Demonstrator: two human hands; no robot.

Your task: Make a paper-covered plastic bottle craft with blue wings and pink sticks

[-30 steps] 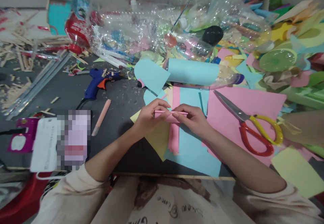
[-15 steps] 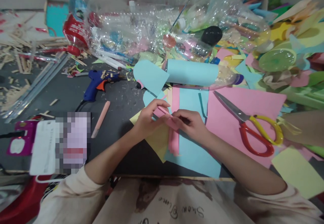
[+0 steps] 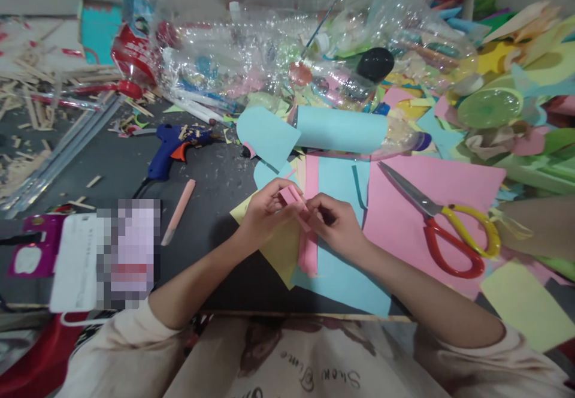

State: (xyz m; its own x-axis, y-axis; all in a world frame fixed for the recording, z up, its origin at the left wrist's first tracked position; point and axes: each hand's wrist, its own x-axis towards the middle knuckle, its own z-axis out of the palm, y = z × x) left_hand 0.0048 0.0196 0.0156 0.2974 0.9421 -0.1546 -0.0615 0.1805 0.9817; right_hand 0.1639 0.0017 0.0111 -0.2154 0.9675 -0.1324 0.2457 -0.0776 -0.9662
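Folded pink paper in the fingers, over the tabletop; long axis slants from far left to near right; left hand pinched on far end, right hand on near; neither closer

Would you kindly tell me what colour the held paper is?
The held paper is pink, seen best in the head view.
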